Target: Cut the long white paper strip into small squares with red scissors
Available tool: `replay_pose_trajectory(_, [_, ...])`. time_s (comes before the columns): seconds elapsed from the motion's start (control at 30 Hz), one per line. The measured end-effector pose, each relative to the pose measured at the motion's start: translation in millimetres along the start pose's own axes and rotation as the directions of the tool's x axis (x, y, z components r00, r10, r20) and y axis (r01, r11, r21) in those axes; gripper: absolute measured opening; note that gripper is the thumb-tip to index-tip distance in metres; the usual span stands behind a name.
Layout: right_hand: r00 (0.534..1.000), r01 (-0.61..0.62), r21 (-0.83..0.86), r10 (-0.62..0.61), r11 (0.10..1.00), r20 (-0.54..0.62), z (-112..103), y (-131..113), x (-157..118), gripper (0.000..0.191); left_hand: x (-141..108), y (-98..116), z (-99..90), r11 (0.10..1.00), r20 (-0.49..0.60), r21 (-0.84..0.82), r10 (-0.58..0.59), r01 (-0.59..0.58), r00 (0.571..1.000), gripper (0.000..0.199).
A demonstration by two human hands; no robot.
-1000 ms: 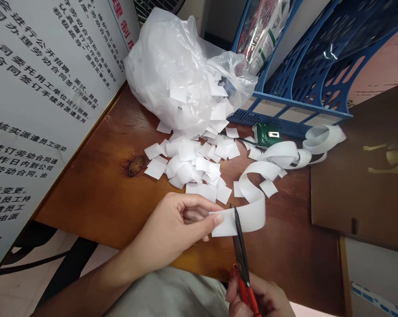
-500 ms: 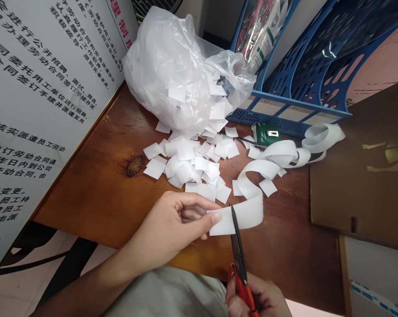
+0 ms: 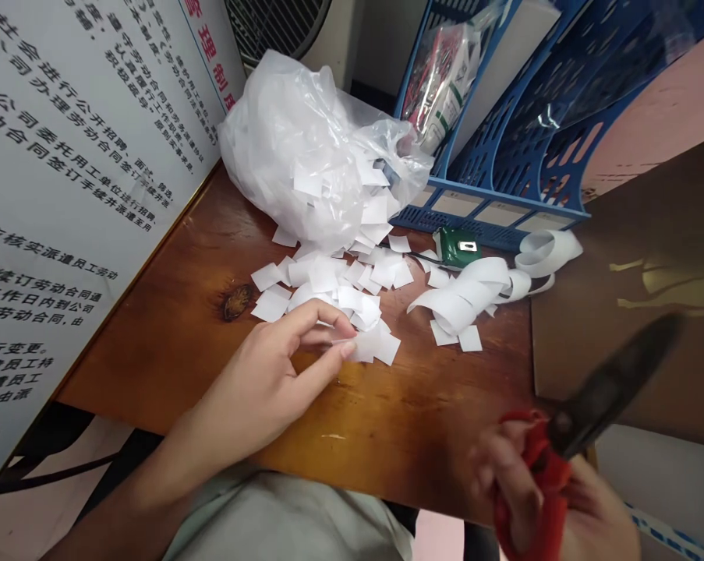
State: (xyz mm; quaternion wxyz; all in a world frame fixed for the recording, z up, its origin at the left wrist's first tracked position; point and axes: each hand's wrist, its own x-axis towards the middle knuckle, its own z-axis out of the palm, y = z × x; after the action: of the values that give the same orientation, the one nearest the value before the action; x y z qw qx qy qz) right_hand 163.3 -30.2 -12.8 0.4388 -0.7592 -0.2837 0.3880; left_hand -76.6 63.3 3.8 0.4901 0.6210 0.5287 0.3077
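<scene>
My left hand (image 3: 281, 362) is over the front of a pile of cut white tape squares (image 3: 322, 273), thumb and forefinger pinched on a thin white tape piece seen nearly edge-on. Low on the right, my right hand (image 3: 521, 483) grips red-handled scissors (image 3: 614, 389), their dark blades pointing up and right, smeared by motion. The uncut white tape strip (image 3: 462, 300) lies in loose curls right of the pile, touched by neither hand. Two or so squares lie just below its free end. Behind the pile slumps a clear plastic bag (image 3: 293, 148) with more squares at its mouth.
A blue file rack (image 3: 504, 202) stands at the back right, a green tape measure (image 3: 458, 248) before it. A printed board (image 3: 65, 195) borders the wooden table (image 3: 170, 343) on the left. At the right is a brown cardboard-like panel (image 3: 632, 234).
The tape strip has been cut, and its longer part has sprung back into curls. My left hand moved left and up toward the pile with the piece; my right hand swung the scissors right.
</scene>
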Motion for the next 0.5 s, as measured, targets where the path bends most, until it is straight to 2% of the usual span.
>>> replay_pose_trajectory(0.07, [0.972,0.180,0.016,-0.175,0.984,-0.159,5,-15,20,0.042,4,3,-3.3,0.997,0.011,0.063,0.054,-0.055,0.998,0.005])
replay_pose_trajectory(0.17, [0.931,0.355,-0.087,-0.361,0.931,-0.057,15,-30,51,0.039,9,6,-6.6,0.980,0.037,0.178,0.079,-0.084,0.996,0.006])
replay_pose_trajectory(0.27, [0.896,0.434,-0.242,-0.445,0.868,0.010,25,-41,79,0.028,11,8,-8.9,0.946,0.029,0.283,0.158,-0.160,0.987,0.006])
replay_pose_trajectory(0.37, [0.871,0.484,-0.287,-0.487,0.827,0.064,32,-49,98,0.030,12,9,-10.0,0.933,-0.023,0.294,0.223,-0.206,0.975,0.004])
replay_pose_trajectory(0.5, [0.885,0.462,-0.266,-0.460,0.846,0.073,36,-50,113,0.034,14,7,-9.3,0.959,-0.028,0.237,0.164,-0.152,0.986,0.006])
